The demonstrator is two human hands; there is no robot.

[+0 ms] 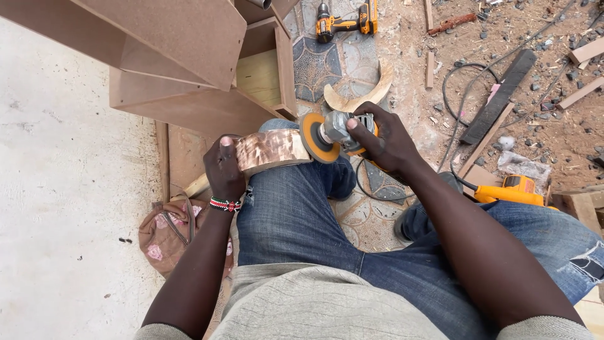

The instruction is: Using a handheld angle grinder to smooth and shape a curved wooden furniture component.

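Across the denim-clad left thigh lies a curved strip of figured wood [272, 150], and the orange sanding disc of an angle grinder [333, 133] touches its right end, so the step in hand looks like sanding that curved face. The left hand [224, 169] is wrapped tight round the strip's left end, pinning it to the knee, while the right hand [384, 140] is closed round the grinder's body just right of the disc. The next move, as I judge it, calls for a firm hold and light, even disc pressure; further out lie a second curved offcut [360, 96], brown board cabinets [189, 69], a cordless drill [343, 22] and another orange power tool [513, 189].
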